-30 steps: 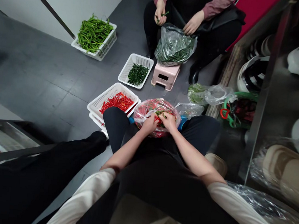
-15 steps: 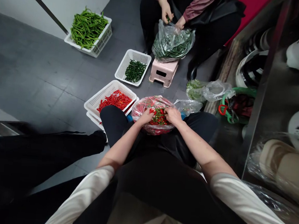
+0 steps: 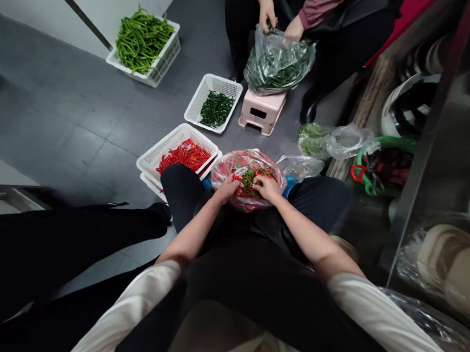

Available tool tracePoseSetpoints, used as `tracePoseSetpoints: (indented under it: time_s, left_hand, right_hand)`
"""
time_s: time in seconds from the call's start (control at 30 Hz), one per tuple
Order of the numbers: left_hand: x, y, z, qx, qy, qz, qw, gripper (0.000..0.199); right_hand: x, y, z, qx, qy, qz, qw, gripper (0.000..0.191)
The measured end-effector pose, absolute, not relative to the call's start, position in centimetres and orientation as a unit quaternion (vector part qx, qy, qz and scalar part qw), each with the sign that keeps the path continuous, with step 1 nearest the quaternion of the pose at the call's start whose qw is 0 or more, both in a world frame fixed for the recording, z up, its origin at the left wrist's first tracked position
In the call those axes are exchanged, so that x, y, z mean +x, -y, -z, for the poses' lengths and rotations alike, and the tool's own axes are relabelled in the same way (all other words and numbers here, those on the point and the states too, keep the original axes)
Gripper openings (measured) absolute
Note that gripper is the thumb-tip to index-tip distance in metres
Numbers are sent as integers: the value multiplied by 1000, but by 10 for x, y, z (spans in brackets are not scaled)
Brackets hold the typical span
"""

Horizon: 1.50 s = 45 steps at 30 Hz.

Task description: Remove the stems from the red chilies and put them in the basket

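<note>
A clear plastic bag of red chillies with green stems rests between my knees. At its left side my left hand is closed round some red chillies. My right hand is over the right part of the chillies, its fingers bent together in a pinch; what they hold is too small to make out. To the left, a white basket of red chillies stands stacked on another white basket.
Beyond are a white basket of dark green chillies and a pink stool bearing a bag. A person's hands work there. Long green peppers fill a basket at back left. A metal shelf stands at right.
My right hand has drawn back slightly from the chillies and its fingers are more bent. The whole view has shifted a little. The other person's hands have moved slightly at their bag.
</note>
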<state>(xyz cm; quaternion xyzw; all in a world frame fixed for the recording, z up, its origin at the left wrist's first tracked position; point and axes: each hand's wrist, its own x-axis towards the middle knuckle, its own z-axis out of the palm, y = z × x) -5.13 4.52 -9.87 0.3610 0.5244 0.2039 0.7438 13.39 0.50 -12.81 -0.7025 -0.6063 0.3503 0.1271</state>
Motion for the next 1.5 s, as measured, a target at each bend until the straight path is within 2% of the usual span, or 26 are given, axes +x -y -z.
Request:
tracePoseSetpoints:
  time_s: [0.13,0.3,0.4,0.53,0.67,0.77,0.87,0.97,1.07,1.13,1.23,1.4,1.5]
  left_hand:
    - [-57,-47,93,361,-548,-215,724,14]
    - [-60,-49,83,474,-560,-267,625,17]
    - [-54,-51,75,559,-521,-254,593,16]
    - [-43,-56,72,650,-496,-156,555,14]
    - [-48,-60,75,628,-542,-133,542,21]
    - [-58,-60,77,511,-538,-138,656,24]
    - [-59,-58,79,342,-495,-193,775,27]
    - [-54,-56,82,240,-469,-257,810,33]
    - [-50,-53,83,213,-466,-267,816,35]
    - [-49,-51,82,232,-472,-268,807,36]
    - [-46,-48,77,300,-483,-288,770,32]
    - [-35,-49,68,569,-500,-358,547,12]
    - [-35,-52,72,622,-516,-340,481,7]
  right_hand:
    - [151,-22,116,-679,479,-490,265,16]
    - [160,-26,96,-624,307,-635,337,36]
    - [153,-25,87,-604,300,-651,349,38]
    - [142,-26,79,-581,329,-659,347,35]
    - [137,-22,79,-636,265,-595,412,27]
    - [133,-15,82,-647,233,-611,392,27]
    - [124,-9,84,-623,298,-639,339,31]
    - [114,-8,85,-615,411,-595,313,33]
    - [109,-12,86,-639,495,-501,309,37]
    - [108,-16,86,-645,530,-465,295,38]
    - [109,-23,84,-613,558,-491,268,36]
    - [109,-27,84,-667,503,-507,213,34]
    - [116,-25,83,-656,390,-588,268,24]
